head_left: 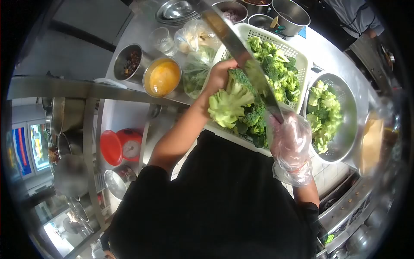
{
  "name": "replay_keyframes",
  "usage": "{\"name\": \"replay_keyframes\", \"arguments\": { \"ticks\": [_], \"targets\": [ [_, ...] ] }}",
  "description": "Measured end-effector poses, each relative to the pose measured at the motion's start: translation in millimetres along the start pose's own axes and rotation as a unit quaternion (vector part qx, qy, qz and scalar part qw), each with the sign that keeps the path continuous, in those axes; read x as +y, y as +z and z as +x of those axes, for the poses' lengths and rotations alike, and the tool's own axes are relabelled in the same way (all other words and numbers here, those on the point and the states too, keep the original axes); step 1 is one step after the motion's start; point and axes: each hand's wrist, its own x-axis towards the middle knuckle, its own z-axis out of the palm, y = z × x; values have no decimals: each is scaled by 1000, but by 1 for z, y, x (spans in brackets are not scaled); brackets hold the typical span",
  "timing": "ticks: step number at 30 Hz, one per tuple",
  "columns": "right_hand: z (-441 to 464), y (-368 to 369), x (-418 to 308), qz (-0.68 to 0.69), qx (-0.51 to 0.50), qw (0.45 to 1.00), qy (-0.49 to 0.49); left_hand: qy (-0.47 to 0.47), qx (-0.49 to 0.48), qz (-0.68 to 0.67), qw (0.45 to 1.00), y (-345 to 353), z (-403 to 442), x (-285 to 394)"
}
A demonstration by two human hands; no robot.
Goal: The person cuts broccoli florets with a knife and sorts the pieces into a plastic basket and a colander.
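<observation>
My bare left hand (221,77) grips a large head of broccoli (229,105), its pale cut stems turned toward me. In a clear plastic glove, my right hand (290,139) is closed around a long knife (261,80). The broad blade slants up and left, passing in front of the broccoli and the basket; whether it touches the head I cannot tell. Below both hands stands a pale perforated plastic basket (304,58), holding many broccoli florets (276,67). More florets lie under the held head, partly hidden by it.
To the right sits a metal colander (348,125) with cut broccoli (323,116). On the left are a container of orange-yellow liquid (162,77), a metal pot (127,60), a glass (164,42) and plastic bags (196,71). Another person's sleeve (360,17) shows at top right.
</observation>
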Motion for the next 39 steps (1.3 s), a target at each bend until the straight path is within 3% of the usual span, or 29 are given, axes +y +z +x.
{"name": "replay_keyframes", "arguments": {
  "ticks": [2,5,7,8,9,10,11,12,13,15,16,17,18,19,20,21,23,24,26,27,30,31,34,37,38,39],
  "targets": [
    [-1,3,0,-37,-5,999,-38,12,-7,-42,999,3,-4,-3],
    [-1,4,-1,-23,6,1000,-10,69,175,-4,982,31,-5,-2],
    [-2,6,-3,2,23,999,30,4,170,-89,981,9,13,-3],
    [0,12,0,-27,-23,998,55,-24,32,-167,985,-25,24,-10],
    [3,15,1,-56,-69,993,82,-24,30,-165,986,-19,24,-11],
    [6,14,3,-54,-189,964,178,21,59,-101,993,-9,23,-15],
    [2,20,6,-55,-183,965,177,69,84,-35,993,1,20,-15],
    [-2,30,12,45,-116,969,215,118,70,65,988,8,12,-10],
    [-4,36,15,146,-51,955,252,120,69,68,988,5,14,-7],
    [2,30,23,225,-115,904,344,63,77,57,993,-5,16,-5],
    [7,26,26,278,-118,870,389,162,51,343,924,-1,8,-2],
    [19,18,23,312,-122,845,417,163,49,346,923,0,11,0],
    [24,13,21,312,-119,846,416,115,56,230,965,0,15,2],
    [27,9,20,369,-100,809,446,64,63,110,990,0,18,2],
    [30,5,20,424,-79,768,474,110,46,189,975,-3,20,-1],
    [33,-1,24,424,-75,768,475,108,43,191,975,-6,22,-1],
    [35,-12,36,443,-182,748,460,159,-30,367,916,-22,29,4],
    [35,-10,31,448,-138,760,450,-64,-23,-27,997,-24,36,12],
    [27,3,33,411,-89,785,455,-38,25,8,999,-27,32,11],
    [21,12,39,369,-41,810,453,54,51,109,991,-15,24,9],
    [11,23,57,113,-40,963,241,103,66,176,977,-27,26,1],
    [15,19,54,62,-46,973,217,108,71,176,976,-30,27,-4],
    [1,39,82,24,-10,985,168,117,231,78,963,-15,27,-5],
    [-5,30,69,-66,12,993,94,136,283,82,946,-24,32,-5],
    [-1,23,65,12,-64,987,150,144,299,81,940,-27,33,-8],
    [1,15,58,20,-69,987,147,146,308,80,937,-29,31,-10]
  ]
}}
